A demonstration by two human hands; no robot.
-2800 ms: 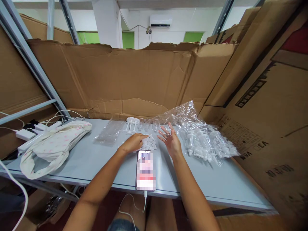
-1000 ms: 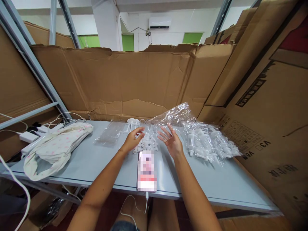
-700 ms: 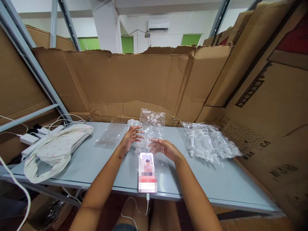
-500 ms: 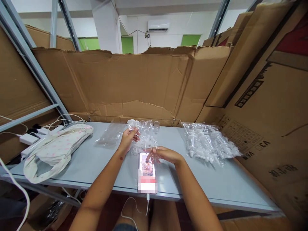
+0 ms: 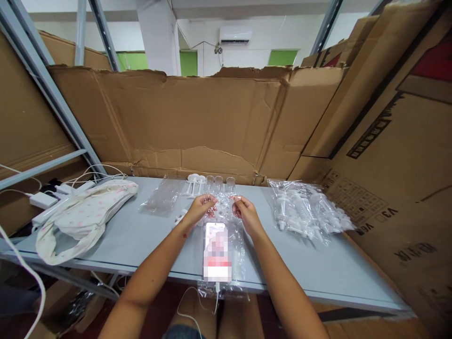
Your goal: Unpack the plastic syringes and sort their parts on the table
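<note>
My left hand (image 5: pixel 205 207) and my right hand (image 5: pixel 243 211) each pinch an edge of a clear plastic bag (image 5: pixel 238 254), which hangs down toward me around a phone. The phone (image 5: pixel 216 252) lies with its screen lit near the table's front edge, a white cable plugged into its lower end. Beyond my hands stand clear cylinders (image 5: pixel 218 182) and white plunger-like pieces (image 5: pixel 195 184). Small white parts lie partly hidden behind my hands and the plastic.
Flat clear bags (image 5: pixel 164 195) lie left of the pieces. Packed bottles in clear plastic (image 5: pixel 303 209) sit at the right. A white fabric bag (image 5: pixel 84 216) and power strips (image 5: pixel 52 207) are at the left. Cardboard (image 5: pixel 197 122) walls the back of the table (image 5: pixel 318 268).
My right hand has moved up off the phone, and my left hand has come slightly down and right. The clear bag now spreads out between my hands and over the table's front edge.
</note>
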